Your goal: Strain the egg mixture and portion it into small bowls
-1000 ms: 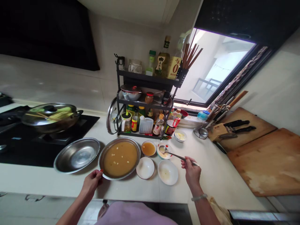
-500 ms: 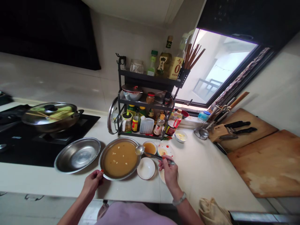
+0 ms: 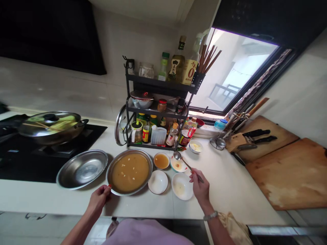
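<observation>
My left hand (image 3: 99, 199) grips the near rim of a steel basin (image 3: 110, 182) filled with brown-yellow liquid and pale bits. My right hand (image 3: 199, 186) is closed on the handle of a metal spoon (image 3: 177, 156), whose bowl hangs over a small patterned bowl (image 3: 178, 165) with yellowish contents. Beside it stands a small bowl of orange sauce (image 3: 161, 160). Two white bowls, one nearly bare (image 3: 158, 181) and one with a thin residue (image 3: 182, 186), sit just in front of them.
An empty steel basin (image 3: 81, 168) lies left of the full one. A lidded wok (image 3: 49, 126) sits on the black hob. A black rack (image 3: 155, 112) of bottles and jars stands behind. Wooden boards (image 3: 288, 170) and knives (image 3: 257, 136) lie right.
My right hand carried the spoon from the patterned bowl over to the full basin's rim, then back above the patterned bowl. My left hand has stayed on the basin's rim.
</observation>
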The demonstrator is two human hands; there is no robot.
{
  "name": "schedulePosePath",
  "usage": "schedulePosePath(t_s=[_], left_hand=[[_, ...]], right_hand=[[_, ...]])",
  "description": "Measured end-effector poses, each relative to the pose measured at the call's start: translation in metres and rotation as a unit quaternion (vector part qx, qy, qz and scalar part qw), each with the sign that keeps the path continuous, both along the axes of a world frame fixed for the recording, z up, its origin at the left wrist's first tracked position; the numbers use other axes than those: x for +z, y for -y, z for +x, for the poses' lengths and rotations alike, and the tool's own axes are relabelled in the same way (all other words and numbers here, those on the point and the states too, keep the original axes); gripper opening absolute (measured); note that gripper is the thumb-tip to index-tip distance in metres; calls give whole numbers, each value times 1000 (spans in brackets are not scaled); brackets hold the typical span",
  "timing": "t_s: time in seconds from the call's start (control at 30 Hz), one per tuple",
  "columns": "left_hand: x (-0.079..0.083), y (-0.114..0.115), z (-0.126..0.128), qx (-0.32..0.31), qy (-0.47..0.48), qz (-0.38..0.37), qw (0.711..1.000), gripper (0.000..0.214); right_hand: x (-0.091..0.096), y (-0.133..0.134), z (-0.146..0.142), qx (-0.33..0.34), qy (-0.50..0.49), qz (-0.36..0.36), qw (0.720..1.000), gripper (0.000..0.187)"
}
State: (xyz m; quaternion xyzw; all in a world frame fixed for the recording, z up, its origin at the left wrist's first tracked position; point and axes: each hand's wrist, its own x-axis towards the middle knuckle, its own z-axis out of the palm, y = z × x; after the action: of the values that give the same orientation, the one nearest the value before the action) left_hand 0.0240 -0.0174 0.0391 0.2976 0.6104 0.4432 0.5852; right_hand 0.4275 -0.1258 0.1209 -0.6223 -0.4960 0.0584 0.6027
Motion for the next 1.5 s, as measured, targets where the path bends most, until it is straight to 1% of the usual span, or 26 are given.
schedulePosePath(t_s=[0.07, 0.13, 0.2, 0.27, 0.33, 0.43, 0.5, 0.6, 0.63, 0.7, 0.97, 1.07, 1.23, 1.37, 1.5], left_hand=[[0, 0, 0, 1, 2, -1, 1000, 42], [2, 0, 0, -3, 1, -4, 1000, 42], [4, 1, 0, -4, -2, -7, 1000, 40], [6, 1, 1, 1, -4, -11, 1000, 39], [7, 2, 1, 4, -7, -14, 1000, 38], [8, 2, 2, 4, -14, -10, 1000, 38], [8, 2, 2, 0, -15, -4, 1000, 38], [10, 3, 3, -3, -16, 0, 1000, 38], [11, 3, 3, -3, -18, 2, 1000, 38], [12, 3, 4, -5, -22, 5, 1000, 38], [16, 3, 4, -11, -24, -9, 1000, 38], [15, 3, 4, -6, -17, -16, 1000, 39], [15, 3, 4, 1, -11, -6, 1000, 41], [15, 3, 4, -9, -10, -5, 1000, 41], [15, 3, 5, -6, -13, -4, 1000, 40]], right_hand=[[-9, 6, 16, -9, 31, -21, 999, 22], [-19, 11, 25, 0, 60, -32, 998, 22], [-27, 14, 28, 14, 82, -42, 996, 24], [-33, 15, 24, 24, 84, -52, 995, 25], [-37, 14, 16, 14, 39, -59, 997, 26], [-38, 8, 6, -43, -96, -54, 993, 31], [-37, 3, 5, -86, -191, -41, 977, 34], [-31, -2, 11, -131, -310, -15, 941, 38], [-28, -3, 14, -134, -336, -8, 932, 39], [-24, -2, 20, -132, -358, 1, 924, 39], [-8, 3, 32, -135, -344, 24, 929, 38], [-5, 3, 36, -147, -332, 28, 931, 38], [-4, 4, 39, -155, -319, 33, 935, 39], [1, 4, 36, -147, -314, 30, 938, 38], [10, 0, 21, -118, -303, 21, 946, 38]])
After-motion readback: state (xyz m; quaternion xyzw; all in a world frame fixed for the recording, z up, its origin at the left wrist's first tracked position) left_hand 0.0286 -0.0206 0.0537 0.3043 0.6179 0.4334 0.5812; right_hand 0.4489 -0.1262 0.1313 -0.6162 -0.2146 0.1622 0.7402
